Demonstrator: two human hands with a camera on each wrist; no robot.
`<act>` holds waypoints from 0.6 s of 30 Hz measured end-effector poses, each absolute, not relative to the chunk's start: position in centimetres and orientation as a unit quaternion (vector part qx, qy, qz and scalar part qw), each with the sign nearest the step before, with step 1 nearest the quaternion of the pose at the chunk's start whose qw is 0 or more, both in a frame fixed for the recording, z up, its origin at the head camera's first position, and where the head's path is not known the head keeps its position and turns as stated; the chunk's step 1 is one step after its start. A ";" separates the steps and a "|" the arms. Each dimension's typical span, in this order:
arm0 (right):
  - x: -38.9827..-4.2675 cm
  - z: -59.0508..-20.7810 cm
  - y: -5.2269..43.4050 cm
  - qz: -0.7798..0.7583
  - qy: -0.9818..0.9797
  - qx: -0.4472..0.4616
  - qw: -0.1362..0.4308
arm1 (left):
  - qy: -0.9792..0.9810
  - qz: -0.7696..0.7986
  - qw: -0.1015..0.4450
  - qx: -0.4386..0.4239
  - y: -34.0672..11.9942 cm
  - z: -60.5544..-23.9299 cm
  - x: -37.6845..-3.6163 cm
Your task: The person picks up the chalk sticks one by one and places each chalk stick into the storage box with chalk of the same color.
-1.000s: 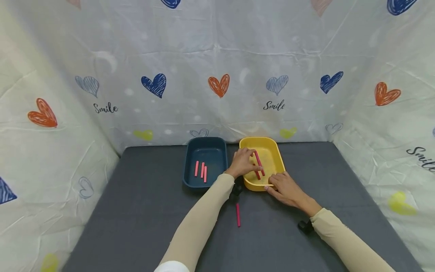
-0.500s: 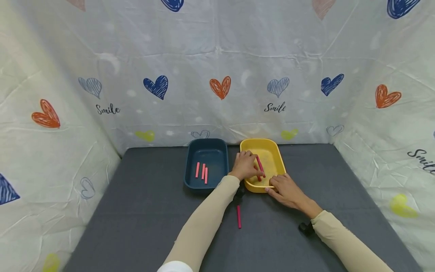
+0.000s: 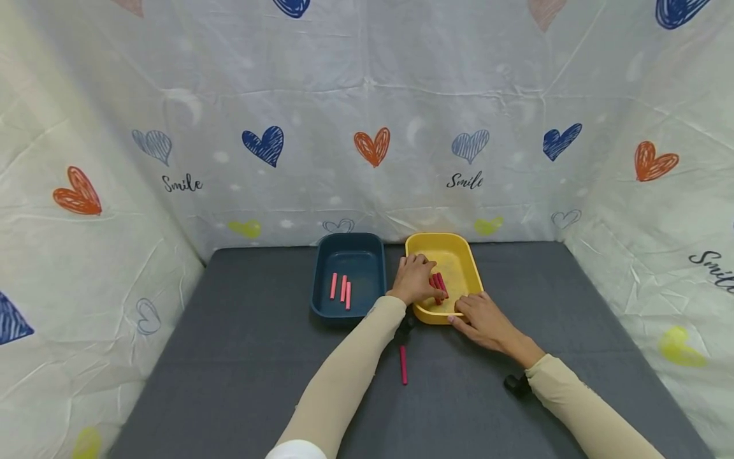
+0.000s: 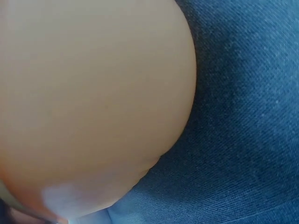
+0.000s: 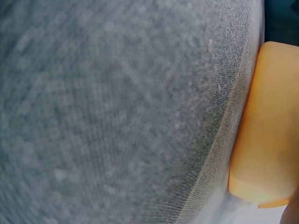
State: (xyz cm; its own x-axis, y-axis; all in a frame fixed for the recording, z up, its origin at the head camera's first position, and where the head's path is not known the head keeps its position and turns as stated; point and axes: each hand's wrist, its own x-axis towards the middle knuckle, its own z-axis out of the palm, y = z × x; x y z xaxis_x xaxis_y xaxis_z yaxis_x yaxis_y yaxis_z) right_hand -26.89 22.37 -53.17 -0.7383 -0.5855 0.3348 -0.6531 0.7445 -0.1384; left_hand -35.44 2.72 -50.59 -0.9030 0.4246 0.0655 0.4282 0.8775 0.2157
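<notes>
The left hand (image 3: 414,280) is reaching into the yellow tray (image 3: 466,258), its fingers curling down over a small bunch of red sticks (image 3: 438,285) on the tray floor; the fingertips are touching or pinching the sticks at their near ends, though how many they are gripping cannot be told from the head view. The right hand (image 3: 480,317) is resting on the tray's near right corner, fingers lying fairly flat over the rim and steadying it.

To do this grasp well, the left fingers are probably best closing on a single stick, thumb on one side and fingertips on the other, lifting straight up so the neighbours are not dragged along, while the right hand is pressing the tray so it is not sliding.

The sticks are lying just beyond and beneath the left fingertips, well inside the tray, and just beyond the right hand's fingertips. Further out, three more red sticks (image 3: 341,288) are lying side by side in the blue tray (image 3: 347,255) just to the left, and one loose stick (image 3: 403,364) is lying on the grey table (image 3: 241,357) between the two forearms. The wrist views are showing only close blurred surfaces.
</notes>
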 end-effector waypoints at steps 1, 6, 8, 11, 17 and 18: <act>-26.9 -53.1 22.4 0.124 -0.924 0.335 0.134 | -0.968 -0.122 0.007 -0.217 2.7 -50.5 -35.4; -26.8 -53.1 22.3 0.127 -0.923 0.336 0.135 | -0.962 -0.179 -0.009 -0.205 2.4 -49.8 -35.1; -26.8 -53.0 22.3 0.128 -0.923 0.336 0.140 | -0.958 -0.200 -0.015 -0.207 2.3 -49.4 -34.9; -26.8 -53.0 22.4 0.128 -0.922 0.336 0.145 | -0.947 -0.236 -0.019 -0.216 2.1 -48.8 -34.5; -26.7 -53.1 22.3 0.130 -0.922 0.338 0.139 | -0.934 -0.274 -0.005 -0.231 1.4 -48.0 -33.7; -26.7 -53.0 22.3 0.131 -0.922 0.338 0.140 | -0.934 -0.273 -0.002 -0.232 1.3 -47.9 -33.6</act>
